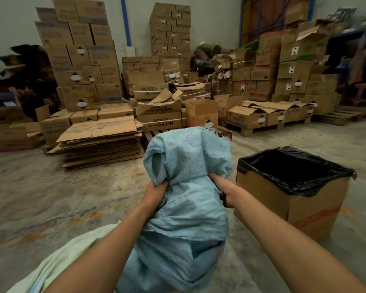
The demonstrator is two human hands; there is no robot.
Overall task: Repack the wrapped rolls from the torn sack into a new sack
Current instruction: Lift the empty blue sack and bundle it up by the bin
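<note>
Head view: concrete floor (40, 199), warehouse room
Far left: flattened cardboard (101, 144) stacked on the floor
Back: cartons (80, 58) piled along the wall
Green sack (57, 261): bottom left, beside the left arm
Left hand (154, 193): fingers curled, gripping a fold of the blue sack (188, 197)
Blue sack: centre, held up between both hands
Right hand (224, 191): fingers clenched in the sack's cloth
Right: box (283, 204) lined with black bag (300, 172), near the sack

Black-lined cardboard box (283, 199) on concrete floor (40, 197); flattened cardboard stack (101, 144); stacked cartons (80, 53) behind.
</note>
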